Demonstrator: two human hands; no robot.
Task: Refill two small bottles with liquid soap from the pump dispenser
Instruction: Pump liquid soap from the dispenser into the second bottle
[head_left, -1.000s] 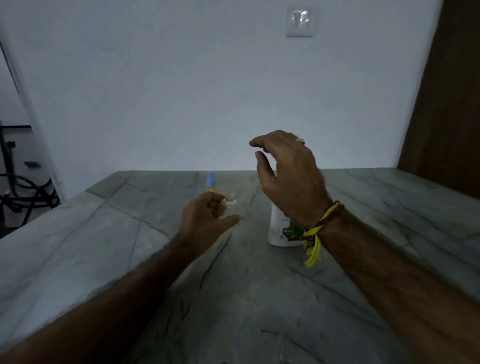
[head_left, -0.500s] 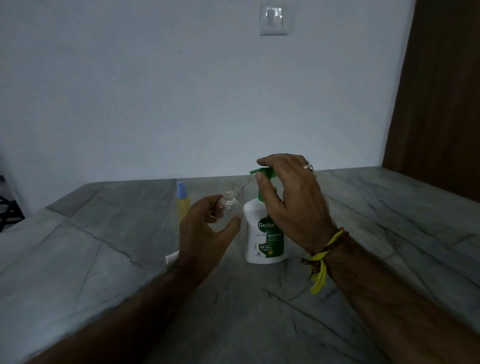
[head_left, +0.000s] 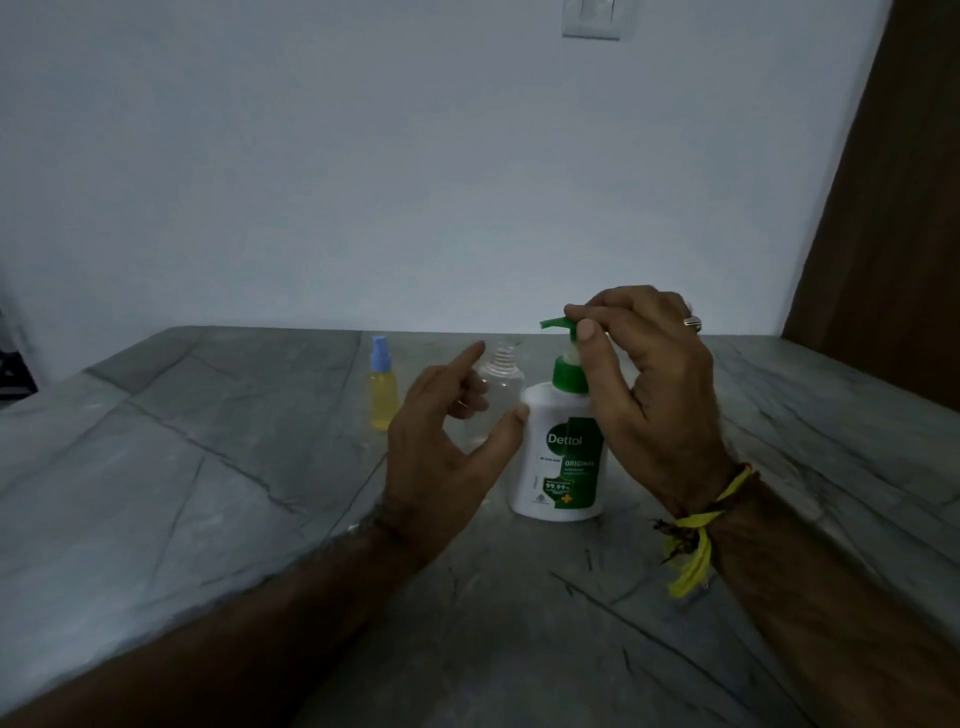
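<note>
A white pump dispenser (head_left: 558, 462) with a green pump head (head_left: 560, 323) stands mid-table. My right hand (head_left: 649, 384) pinches the pump head from above, thumb and fingers on its top. My left hand (head_left: 447, 441) holds a small clear uncapped bottle (head_left: 498, 387) just left of the dispenser, its threaded neck a little below and left of the green nozzle. The bottle looks empty. A second small bottle (head_left: 382, 392) with yellow liquid and a blue cap stands upright further left on the table.
The grey stone table (head_left: 208, 493) runs back to a white wall with a switch plate (head_left: 592, 18). A brown wooden door (head_left: 893, 234) is at the right. Dark objects show at the far left edge.
My right hand came down from above the dispenser onto the pump head and gripped it. My left hand brought the clear bottle closer to the nozzle. The view shifted.
</note>
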